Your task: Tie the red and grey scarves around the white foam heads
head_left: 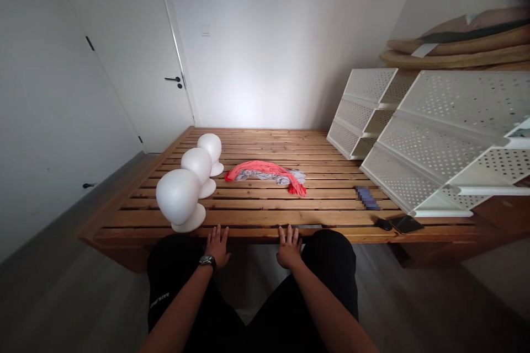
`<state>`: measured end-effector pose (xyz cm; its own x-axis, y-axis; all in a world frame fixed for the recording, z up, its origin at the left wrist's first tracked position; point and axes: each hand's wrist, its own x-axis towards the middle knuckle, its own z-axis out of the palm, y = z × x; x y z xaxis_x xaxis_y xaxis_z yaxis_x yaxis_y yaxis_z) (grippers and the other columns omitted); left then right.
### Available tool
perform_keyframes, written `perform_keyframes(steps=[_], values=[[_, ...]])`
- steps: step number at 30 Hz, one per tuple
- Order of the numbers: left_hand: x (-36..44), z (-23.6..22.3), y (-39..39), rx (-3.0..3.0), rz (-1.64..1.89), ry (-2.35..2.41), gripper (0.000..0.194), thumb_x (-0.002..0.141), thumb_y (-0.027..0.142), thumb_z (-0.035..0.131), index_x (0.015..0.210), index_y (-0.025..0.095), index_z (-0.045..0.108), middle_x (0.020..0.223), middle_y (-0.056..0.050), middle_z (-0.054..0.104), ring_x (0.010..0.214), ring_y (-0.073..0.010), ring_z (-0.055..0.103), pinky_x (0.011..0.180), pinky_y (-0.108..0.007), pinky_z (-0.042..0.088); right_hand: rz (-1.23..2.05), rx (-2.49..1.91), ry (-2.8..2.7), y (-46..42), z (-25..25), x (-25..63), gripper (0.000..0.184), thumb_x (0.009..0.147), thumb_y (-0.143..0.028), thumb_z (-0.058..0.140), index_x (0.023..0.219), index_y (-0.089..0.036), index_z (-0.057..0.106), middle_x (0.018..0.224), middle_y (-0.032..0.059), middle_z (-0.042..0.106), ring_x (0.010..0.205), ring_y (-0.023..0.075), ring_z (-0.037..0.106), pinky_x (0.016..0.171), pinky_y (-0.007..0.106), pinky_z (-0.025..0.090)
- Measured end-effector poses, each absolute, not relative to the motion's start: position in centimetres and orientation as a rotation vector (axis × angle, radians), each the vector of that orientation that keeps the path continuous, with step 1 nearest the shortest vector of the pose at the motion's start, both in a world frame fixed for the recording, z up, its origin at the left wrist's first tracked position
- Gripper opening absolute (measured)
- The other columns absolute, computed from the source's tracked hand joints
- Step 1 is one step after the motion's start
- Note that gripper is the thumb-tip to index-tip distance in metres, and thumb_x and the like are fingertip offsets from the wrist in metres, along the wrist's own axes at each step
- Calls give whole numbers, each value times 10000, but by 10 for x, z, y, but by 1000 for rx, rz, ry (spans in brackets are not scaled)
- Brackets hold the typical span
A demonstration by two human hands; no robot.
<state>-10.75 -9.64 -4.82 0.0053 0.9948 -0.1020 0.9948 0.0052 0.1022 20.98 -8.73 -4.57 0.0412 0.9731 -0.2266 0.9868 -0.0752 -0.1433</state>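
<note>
My left hand (217, 246) rests on the front edge of the slatted wooden bed frame (265, 218), fingers spread and holding nothing. A watch (207, 261) is on that wrist. My right hand (289, 246) lies on the same edge, its fingers apart too. Beyond both hands, a coral-red cloth (265, 166) is draped in a loose strip over a grey cloth (252, 175). To the left stand three white mannequin heads on round bases: a near one (178, 196), a middle one (195, 163) and a far one (209, 146).
White perforated storage bins (426, 138) stand tilted in stacks on the right, with folded brown fabric or cushions (464, 49) behind. A car-key-like black object (383, 224), a dark phone (407, 224) and a pixelated blue item (366, 198) lie in front of them. A white door (124, 38) is at left.
</note>
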Motion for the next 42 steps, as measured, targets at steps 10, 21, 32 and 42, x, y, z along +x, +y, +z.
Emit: perform_keyframes(steps=[10,21,32,42], values=[[-103,-58,-96,2150,97,2177,1045,714,297,730,1620,242,211,1708,-153,23,1576,-362,-14,1250,-530,18,-311,2282,2148,-90,-50,207,1028,779,-348,660,1624,-269,81,1698,125,-62,1521,441,-164,1186,598,-61],[-100,-57,-96,2145,94,2201,1028,711,299,721,1612,231,229,1703,-167,48,1571,-379,-3,1244,-542,9,-315,2311,2130,-89,-50,203,1023,788,-369,677,1625,-260,101,1695,137,-59,1513,453,-170,1187,594,-34],[-98,-53,-97,2156,88,2217,1011,711,258,700,1611,224,240,1701,-168,75,1571,-375,21,1243,-547,20,-323,2321,2099,-86,-51,200,1021,789,-332,660,1625,-268,77,1694,131,-79,1508,459,-180,1185,592,8],[-98,-54,-98,2139,133,2207,1005,710,240,681,1610,223,235,1702,-169,67,1572,-379,6,1243,-564,3,-342,2327,2060,-86,-49,198,1041,768,-315,652,1624,-279,61,1694,131,-97,1515,453,-168,1185,597,7]])
